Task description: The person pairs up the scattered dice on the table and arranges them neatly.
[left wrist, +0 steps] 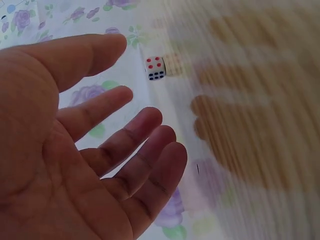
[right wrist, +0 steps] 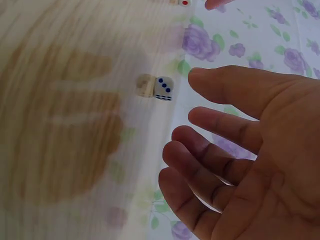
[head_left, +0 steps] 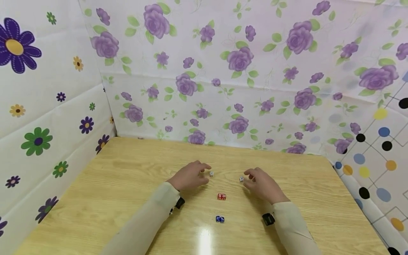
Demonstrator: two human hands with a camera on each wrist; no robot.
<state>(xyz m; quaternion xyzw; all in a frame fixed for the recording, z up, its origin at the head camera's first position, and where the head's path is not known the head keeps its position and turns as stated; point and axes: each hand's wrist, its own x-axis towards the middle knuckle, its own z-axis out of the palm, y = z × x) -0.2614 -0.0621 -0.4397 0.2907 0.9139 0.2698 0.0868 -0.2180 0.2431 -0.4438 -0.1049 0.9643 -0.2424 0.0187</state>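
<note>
Two white dice lie apart on the wooden table. The left white die [head_left: 211,174] is just beyond the fingertips of my left hand [head_left: 190,176]; in the left wrist view this die [left wrist: 155,68] shows red and dark pips, with thumb and fingers spread apart beside it. My right hand [head_left: 262,185] is close to the right white die [head_left: 241,179], its fingers loosely bent. In the right wrist view that die [right wrist: 164,88] sits off the thumb tip, showing blue pips. Neither hand holds anything. Nearer the body lie two red dice [head_left: 221,196] side by side, then two blue dice [head_left: 220,219].
The wooden table [head_left: 134,170] has a glossy surface that reflects the hands and dice. Behind it hangs a cloth with purple roses [head_left: 204,85], and patterned cloths flank the left and right sides. Dark wrist devices [head_left: 268,219] sit at both cuffs.
</note>
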